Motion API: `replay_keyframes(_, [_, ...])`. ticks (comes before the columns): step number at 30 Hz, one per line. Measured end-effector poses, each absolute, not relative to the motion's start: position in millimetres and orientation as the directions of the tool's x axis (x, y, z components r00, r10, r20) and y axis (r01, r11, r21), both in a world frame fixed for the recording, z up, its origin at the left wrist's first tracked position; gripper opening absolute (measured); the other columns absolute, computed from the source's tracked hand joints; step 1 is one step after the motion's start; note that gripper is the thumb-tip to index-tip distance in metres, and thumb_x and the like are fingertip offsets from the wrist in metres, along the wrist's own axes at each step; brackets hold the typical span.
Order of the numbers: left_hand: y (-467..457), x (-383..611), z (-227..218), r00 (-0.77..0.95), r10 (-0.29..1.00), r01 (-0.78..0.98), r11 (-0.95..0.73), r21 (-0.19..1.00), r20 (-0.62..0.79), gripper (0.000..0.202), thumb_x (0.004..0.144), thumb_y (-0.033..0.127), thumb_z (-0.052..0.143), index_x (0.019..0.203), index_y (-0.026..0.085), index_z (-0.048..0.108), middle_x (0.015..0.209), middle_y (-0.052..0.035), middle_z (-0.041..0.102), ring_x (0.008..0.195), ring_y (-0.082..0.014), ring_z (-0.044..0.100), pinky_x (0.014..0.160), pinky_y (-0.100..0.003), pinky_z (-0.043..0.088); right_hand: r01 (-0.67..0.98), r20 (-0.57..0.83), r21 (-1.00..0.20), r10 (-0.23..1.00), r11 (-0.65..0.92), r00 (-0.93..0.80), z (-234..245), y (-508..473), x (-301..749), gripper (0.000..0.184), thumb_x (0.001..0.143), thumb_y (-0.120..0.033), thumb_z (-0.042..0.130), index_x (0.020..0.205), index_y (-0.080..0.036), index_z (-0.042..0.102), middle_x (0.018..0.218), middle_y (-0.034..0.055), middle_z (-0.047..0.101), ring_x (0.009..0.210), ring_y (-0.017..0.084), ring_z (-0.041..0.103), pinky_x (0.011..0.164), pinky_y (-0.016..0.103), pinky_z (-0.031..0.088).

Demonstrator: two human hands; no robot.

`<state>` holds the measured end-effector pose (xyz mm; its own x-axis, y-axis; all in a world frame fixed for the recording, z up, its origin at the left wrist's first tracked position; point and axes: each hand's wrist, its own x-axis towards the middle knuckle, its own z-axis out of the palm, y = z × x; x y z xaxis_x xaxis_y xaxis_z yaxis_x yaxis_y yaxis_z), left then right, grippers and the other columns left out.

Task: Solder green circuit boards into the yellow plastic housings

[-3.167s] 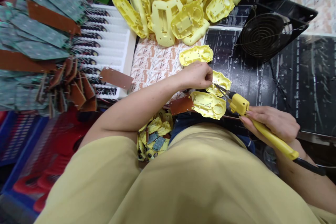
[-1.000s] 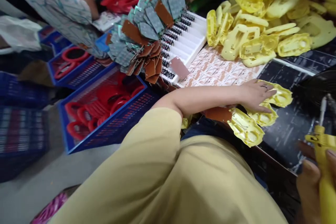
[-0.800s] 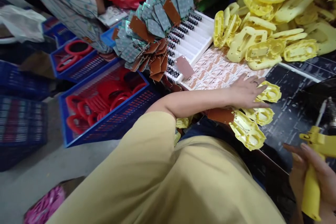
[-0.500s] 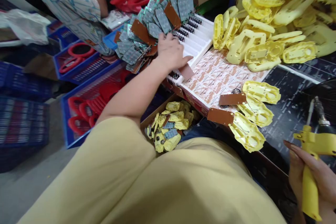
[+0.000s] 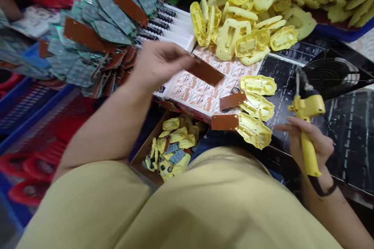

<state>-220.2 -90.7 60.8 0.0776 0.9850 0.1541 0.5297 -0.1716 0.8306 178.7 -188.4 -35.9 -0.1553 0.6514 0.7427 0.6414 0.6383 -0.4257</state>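
Note:
My left hand (image 5: pixel 159 62) pinches the end of a brown circuit board (image 5: pixel 206 72), lifted over the printed sheet (image 5: pixel 191 89). Behind that hand, a white foam tray (image 5: pixel 179 23) holds black parts in its slots, beside a heap of grey-green circuit boards (image 5: pixel 113 11). My right hand (image 5: pixel 312 140) is closed around a yellow soldering gun (image 5: pixel 309 148), its tip pointing away from me. Between my hands lie three yellow plastic shells (image 5: pixel 255 130). Two brown boards (image 5: pixel 224 122) rest at the left ends of the nearer shells, with thin wires visible there.
A pile of yellow shells (image 5: pixel 233 39) covers the back of the table, with more in a blue bin (image 5: pixel 344 33). Below the table edge stands a cardboard box (image 5: pixel 140 151) of yellow parts. Blue crates (image 5: pixel 17 116) with red parts are at left. A black fan-like grille (image 5: pixel 327 70) stands at right.
My left hand has come away from the foam tray toward the right, carrying the brown circuit board. My view has turned right; the right hand still holds the soldering gun.

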Motion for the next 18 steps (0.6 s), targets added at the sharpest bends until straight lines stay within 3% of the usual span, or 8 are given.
replay_keyframes(2, [-96,-168,47,0.244,0.959,0.393,-0.230,0.890,0.140,0.042,0.077,0.064,0.088,0.077,0.023,0.079,0.086,-0.0009,0.083,0.083,-0.0176,0.069,0.081,-0.039,0.056,0.565,0.701,-0.521,0.698,0.640,-0.144,-33,-184,164,0.019,0.096,-0.024,0.081,0.111,-0.029,0.071,0.104,0.0034,0.086,0.084,0.024,0.084,0.075,0.028,0.069])
replay_keyframes(4, [-100,-125,32,0.388,0.914,0.295,-0.245,0.924,0.118,0.037,0.078,0.056,0.087,0.076,0.020,0.079,0.083,-0.0045,0.082,0.083,-0.0195,0.074,0.078,-0.035,0.059,0.473,0.667,-0.612,0.735,0.634,-0.122,-32,-181,151,0.026,0.092,-0.031,0.087,0.107,-0.027,0.066,0.116,0.0076,0.084,0.099,0.027,0.084,0.085,0.033,0.071])
replay_keyframes(7, [-104,-91,20,0.502,0.860,0.181,-0.208,0.961,0.092,0.028,0.079,0.046,0.087,0.077,0.020,0.081,0.081,-0.0041,0.081,0.085,-0.0191,0.077,0.078,-0.028,0.060,0.439,0.662,-0.667,0.749,0.603,-0.024,-29,-183,142,0.030,0.091,-0.033,0.089,0.104,-0.027,0.063,0.100,0.0019,0.085,0.088,0.023,0.084,0.080,0.032,0.071])
replay_keyframes(9, [-103,-83,20,0.555,0.830,0.126,-0.144,0.981,0.050,0.026,0.078,0.044,0.090,0.082,0.019,0.083,0.085,-0.0047,0.083,0.086,-0.0187,0.077,0.081,-0.028,0.061,0.522,0.699,-0.611,0.715,0.595,0.003,-25,-186,142,0.025,0.092,-0.030,0.087,0.100,-0.028,0.064,0.089,-0.0032,0.082,0.073,0.019,0.081,0.070,0.028,0.069])
replay_keyframes(13, [-101,-73,28,0.590,0.806,0.080,-0.005,0.997,-0.043,0.034,0.078,0.044,0.094,0.095,0.016,0.085,0.093,-0.0067,0.084,0.088,-0.0182,0.078,0.081,-0.028,0.063,0.625,0.763,-0.441,0.636,0.644,-0.116,-16,-190,148,0.021,0.092,-0.023,0.086,0.099,-0.028,0.066,0.087,-0.0055,0.082,0.069,0.016,0.079,0.066,0.025,0.066])
replay_keyframes(18, [-106,-55,28,0.491,0.871,0.035,-0.049,0.998,0.025,0.029,0.079,0.038,0.094,0.088,0.014,0.082,0.091,-0.0064,0.083,0.085,-0.0163,0.078,0.079,-0.025,0.063,0.688,0.802,-0.325,0.575,0.649,-0.164,-10,-189,149,0.021,0.093,-0.021,0.085,0.102,-0.029,0.068,0.085,-0.0053,0.081,0.066,0.015,0.077,0.062,0.023,0.062])
